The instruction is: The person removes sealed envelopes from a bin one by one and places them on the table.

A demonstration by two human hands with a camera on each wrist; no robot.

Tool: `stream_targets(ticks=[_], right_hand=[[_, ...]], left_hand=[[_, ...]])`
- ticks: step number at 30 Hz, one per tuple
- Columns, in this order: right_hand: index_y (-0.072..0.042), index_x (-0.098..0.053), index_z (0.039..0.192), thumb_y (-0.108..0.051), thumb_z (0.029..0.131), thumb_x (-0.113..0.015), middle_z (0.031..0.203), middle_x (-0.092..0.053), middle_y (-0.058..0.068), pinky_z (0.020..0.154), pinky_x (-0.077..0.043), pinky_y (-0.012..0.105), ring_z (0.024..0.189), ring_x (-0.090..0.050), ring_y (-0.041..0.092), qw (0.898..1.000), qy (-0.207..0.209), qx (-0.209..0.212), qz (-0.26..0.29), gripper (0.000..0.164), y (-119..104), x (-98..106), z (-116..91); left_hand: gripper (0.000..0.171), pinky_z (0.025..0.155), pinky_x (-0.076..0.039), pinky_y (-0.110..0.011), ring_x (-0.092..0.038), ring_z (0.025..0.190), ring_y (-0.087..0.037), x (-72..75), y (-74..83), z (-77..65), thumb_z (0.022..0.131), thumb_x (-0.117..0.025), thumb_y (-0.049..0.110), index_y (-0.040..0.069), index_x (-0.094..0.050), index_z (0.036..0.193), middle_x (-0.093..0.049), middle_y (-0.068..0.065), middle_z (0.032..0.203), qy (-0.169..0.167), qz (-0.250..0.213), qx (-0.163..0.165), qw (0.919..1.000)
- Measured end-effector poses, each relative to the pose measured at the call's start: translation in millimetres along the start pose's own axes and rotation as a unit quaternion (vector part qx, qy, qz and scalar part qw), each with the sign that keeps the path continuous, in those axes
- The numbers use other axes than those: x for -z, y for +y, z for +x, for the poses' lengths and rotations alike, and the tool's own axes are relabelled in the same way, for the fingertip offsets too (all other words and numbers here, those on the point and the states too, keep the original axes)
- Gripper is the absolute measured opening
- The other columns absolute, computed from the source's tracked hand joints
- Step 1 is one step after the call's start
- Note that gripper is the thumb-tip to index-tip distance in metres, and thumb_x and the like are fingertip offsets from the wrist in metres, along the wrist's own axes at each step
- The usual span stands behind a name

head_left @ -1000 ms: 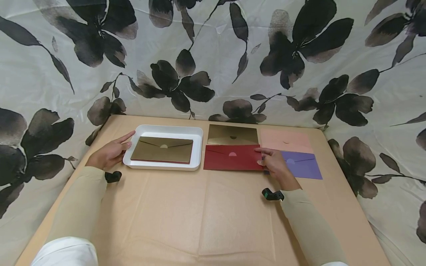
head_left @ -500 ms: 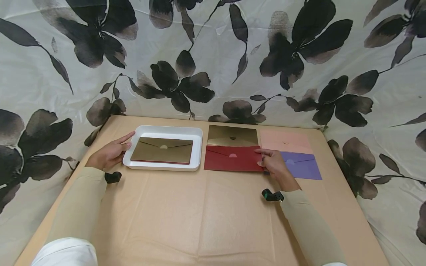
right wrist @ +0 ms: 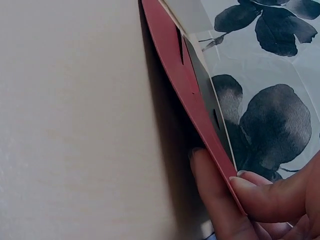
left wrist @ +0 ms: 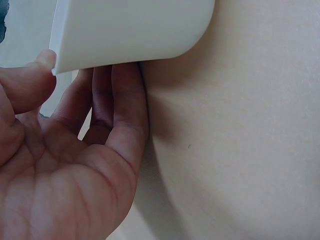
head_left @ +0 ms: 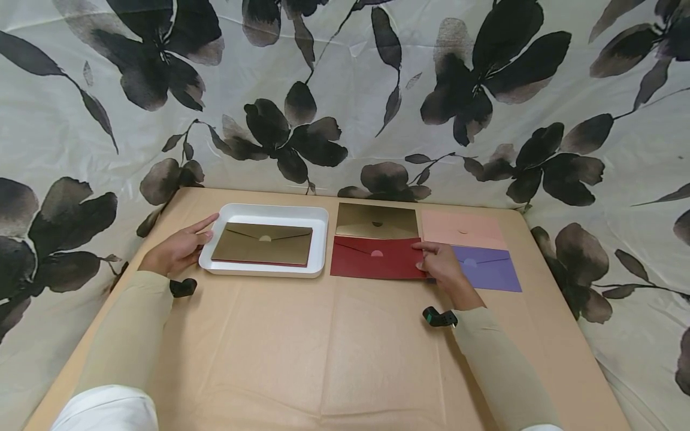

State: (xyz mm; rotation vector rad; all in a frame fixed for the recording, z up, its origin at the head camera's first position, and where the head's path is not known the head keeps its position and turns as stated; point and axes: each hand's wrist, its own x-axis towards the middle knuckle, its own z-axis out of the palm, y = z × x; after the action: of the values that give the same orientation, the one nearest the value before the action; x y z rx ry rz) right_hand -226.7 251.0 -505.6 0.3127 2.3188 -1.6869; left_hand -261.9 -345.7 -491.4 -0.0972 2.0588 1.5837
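In the head view my left hand (head_left: 175, 248) holds the left side of a white tray (head_left: 264, 211). The left wrist view shows the thumb on the tray's rim (left wrist: 115, 35) and the other fingers reaching beneath it. A gold envelope (head_left: 262, 244) lies in the tray, with a red edge peeking out under it. My right hand (head_left: 444, 266) pinches the right end of a red envelope (head_left: 358, 257). Seen from the right wrist, the thumb lies on the upper face of the red envelope (right wrist: 192, 100) with a finger below, and the envelope bows slightly above the table.
Behind the red envelope lies another gold envelope (head_left: 377, 219). To its right are a pink envelope (head_left: 466, 227) and a purple envelope (head_left: 490, 266), the latter partly hidden by the right hand. A floral cloth (head_left: 372, 120) hangs behind the wooden table (head_left: 323, 347).
The right hand and the red envelope have shifted very slightly toward the person. The left hand and tray stay in place.
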Motion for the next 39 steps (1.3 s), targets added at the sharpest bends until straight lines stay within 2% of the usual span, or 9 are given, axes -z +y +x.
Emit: stream_targets(ticks=[6, 11, 15, 19, 22, 25, 31, 35, 39], right_hand=[[-0.004, -0.062, 0.143, 0.007, 0.096, -0.052, 0.143, -0.053, 0.023, 0.063, -0.049, 0.021, 0.100, -0.059, 0.026, 1.000, 0.012, -0.005, -0.018, 0.048, 1.1, -2.4, 2.5], [-0.003, -0.062, 0.142, 0.008, 0.095, -0.055, 0.148, -0.053, 0.026, 0.069, -0.056, 0.020, 0.115, -0.063, 0.033, 0.999, 0.021, -0.012, -0.032, 0.048, 0.4, -3.9, 3.7], [-0.002, -0.064, 0.139, 0.007, 0.094, -0.056, 0.150, -0.052, 0.026, 0.068, -0.055, 0.021, 0.115, -0.062, 0.035, 0.998, 0.030, -0.012, -0.049, 0.047, -1.3, -4.7, 3.6], [-0.002, -0.065, 0.137, 0.006, 0.094, -0.055, 0.149, -0.054, 0.026, 0.065, -0.052, 0.022, 0.110, -0.062, 0.033, 0.997, 0.036, -0.013, -0.065, 0.045, -2.1, -5.6, 4.7], [-0.003, -0.066, 0.136, 0.006, 0.093, -0.053, 0.147, -0.055, 0.026, 0.065, -0.053, 0.022, 0.108, -0.063, 0.034, 0.996, 0.039, -0.017, -0.076, 0.045, -2.9, -5.9, 5.6], [-0.003, -0.067, 0.134, 0.006, 0.092, -0.053, 0.146, -0.055, 0.025, 0.065, -0.054, 0.022, 0.108, -0.064, 0.033, 0.995, 0.042, -0.021, -0.084, 0.046, -4.2, -6.0, 5.9], [-0.002, -0.069, 0.131, 0.007, 0.089, -0.055, 0.145, -0.056, 0.025, 0.062, -0.051, 0.024, 0.104, -0.063, 0.031, 0.994, 0.045, -0.026, -0.098, 0.046, -7.0, -6.4, 5.7], [-0.003, -0.069, 0.131, 0.006, 0.087, -0.056, 0.148, -0.054, 0.025, 0.063, -0.052, 0.024, 0.105, -0.063, 0.031, 0.993, 0.047, -0.030, -0.107, 0.046, -9.1, -6.9, 5.5], [-0.002, -0.069, 0.131, 0.007, 0.087, -0.056, 0.148, -0.055, 0.025, 0.064, -0.054, 0.025, 0.105, -0.063, 0.029, 0.993, 0.047, -0.031, -0.108, 0.047, -10.7, -7.5, 5.8]], left_hand=[[0.062, 0.090, -0.053, -0.016, -0.043, 0.131, -0.006, -0.1, -0.3, 1.3, 0.115, -0.032, 0.026, 0.041, 0.001, 0.166, -0.007, -0.016, 0.174, 0.001, -0.001, 0.002, 1.0000], [0.063, 0.091, -0.052, -0.016, -0.040, 0.140, -0.013, 0.4, -0.9, 1.6, 0.115, -0.032, 0.026, 0.040, 0.002, 0.166, -0.003, -0.017, 0.175, -0.004, -0.004, -0.001, 1.0000], [0.063, 0.106, -0.050, -0.024, -0.025, 0.155, -0.026, 0.0, -0.3, 2.1, 0.115, -0.031, 0.025, 0.040, 0.002, 0.166, 0.000, -0.014, 0.176, -0.006, -0.007, 0.003, 1.0000], [0.063, 0.117, -0.043, -0.034, -0.016, 0.159, -0.032, -0.4, 0.2, 3.0, 0.115, -0.031, 0.026, 0.040, 0.003, 0.166, 0.002, -0.013, 0.177, -0.006, -0.003, 0.005, 1.0000], [0.063, 0.106, -0.051, -0.026, -0.019, 0.157, -0.031, -1.0, 0.8, 3.2, 0.115, -0.032, 0.026, 0.040, 0.003, 0.166, 0.000, -0.014, 0.176, -0.004, -0.006, 0.005, 1.0000], [0.063, 0.092, -0.052, -0.015, -0.021, 0.156, -0.029, -1.3, 0.9, 3.3, 0.115, -0.032, 0.025, 0.040, 0.002, 0.166, -0.001, -0.014, 0.176, -0.003, -0.014, 0.004, 0.9999], [0.063, 0.089, -0.052, -0.014, -0.019, 0.157, -0.031, -1.0, -0.1, 3.6, 0.115, -0.031, 0.026, 0.040, 0.002, 0.166, -0.001, -0.015, 0.176, -0.005, -0.011, 0.000, 0.9999], [0.062, 0.109, -0.050, -0.028, -0.016, 0.159, -0.034, -1.1, 0.6, 3.9, 0.116, -0.030, 0.026, 0.040, 0.003, 0.166, 0.001, -0.015, 0.176, -0.003, -0.001, 0.001, 1.0000], [0.062, 0.124, -0.027, -0.052, -0.011, 0.160, -0.038, -1.6, 1.6, 3.5, 0.116, -0.030, 0.025, 0.040, 0.004, 0.166, 0.004, -0.015, 0.176, 0.000, -0.002, 0.006, 1.0000]])
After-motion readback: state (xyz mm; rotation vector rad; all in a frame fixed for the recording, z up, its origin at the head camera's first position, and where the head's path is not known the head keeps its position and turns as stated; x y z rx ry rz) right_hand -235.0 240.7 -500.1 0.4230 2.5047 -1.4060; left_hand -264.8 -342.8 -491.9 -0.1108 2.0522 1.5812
